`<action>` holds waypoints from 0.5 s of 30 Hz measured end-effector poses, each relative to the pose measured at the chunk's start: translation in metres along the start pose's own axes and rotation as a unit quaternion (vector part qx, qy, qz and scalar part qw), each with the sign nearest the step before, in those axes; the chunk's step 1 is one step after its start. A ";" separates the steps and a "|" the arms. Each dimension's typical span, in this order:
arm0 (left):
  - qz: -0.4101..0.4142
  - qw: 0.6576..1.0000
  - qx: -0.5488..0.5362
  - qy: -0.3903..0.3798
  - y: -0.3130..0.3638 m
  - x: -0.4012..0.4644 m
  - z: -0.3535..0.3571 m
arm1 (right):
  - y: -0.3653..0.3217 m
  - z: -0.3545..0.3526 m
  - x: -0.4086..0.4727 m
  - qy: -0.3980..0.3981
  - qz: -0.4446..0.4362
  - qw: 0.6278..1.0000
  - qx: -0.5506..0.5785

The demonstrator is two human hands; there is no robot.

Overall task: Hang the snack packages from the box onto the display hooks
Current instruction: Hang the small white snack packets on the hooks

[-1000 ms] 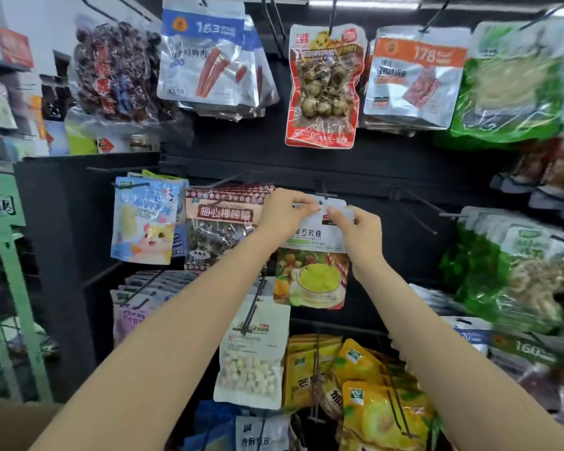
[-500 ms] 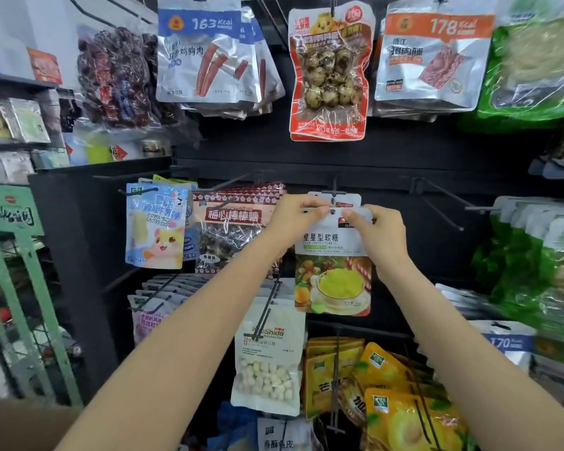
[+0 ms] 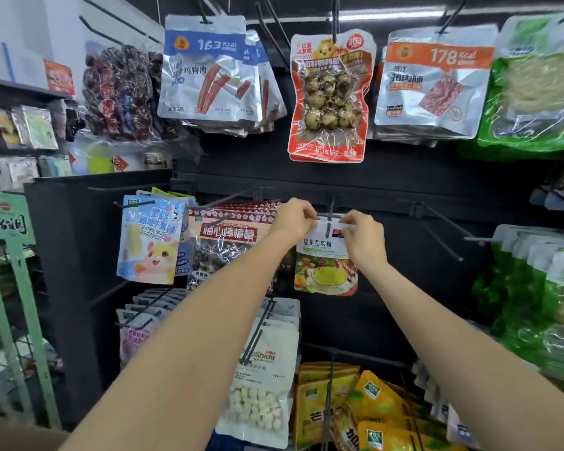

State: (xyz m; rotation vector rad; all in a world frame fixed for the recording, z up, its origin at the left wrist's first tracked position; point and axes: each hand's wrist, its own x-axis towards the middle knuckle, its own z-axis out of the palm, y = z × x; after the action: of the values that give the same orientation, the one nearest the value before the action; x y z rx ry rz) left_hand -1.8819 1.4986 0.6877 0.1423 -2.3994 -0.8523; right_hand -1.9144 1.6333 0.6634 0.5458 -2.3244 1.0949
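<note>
Candy packet (image 3: 325, 258) hangs at a black display hook (image 3: 330, 216). Left hand (image 3: 293, 219) and right hand (image 3: 362, 235) each pinch a top corner.

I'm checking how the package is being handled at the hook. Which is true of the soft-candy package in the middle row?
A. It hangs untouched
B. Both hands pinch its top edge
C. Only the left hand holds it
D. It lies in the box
B: the left hand and the right hand each pinch a top corner of the soft-candy package, holding its hang hole at the display hook.
</note>
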 end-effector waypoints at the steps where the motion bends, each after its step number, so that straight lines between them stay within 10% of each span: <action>1: -0.011 1.000 0.010 0.005 -0.001 0.005 0.002 | 0.002 0.002 0.004 -0.002 0.007 1.000 -0.003; 15: 0.051 0.998 0.031 0.015 -0.025 -0.012 -0.008 | -0.008 -0.002 -0.021 0.048 -0.056 0.997 -0.036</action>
State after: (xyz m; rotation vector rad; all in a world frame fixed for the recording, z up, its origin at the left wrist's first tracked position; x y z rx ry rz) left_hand -1.8699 1.4786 0.6716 0.0564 -2.3830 -0.7253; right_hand -1.8932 1.6329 0.6564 0.5768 -2.2127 0.9611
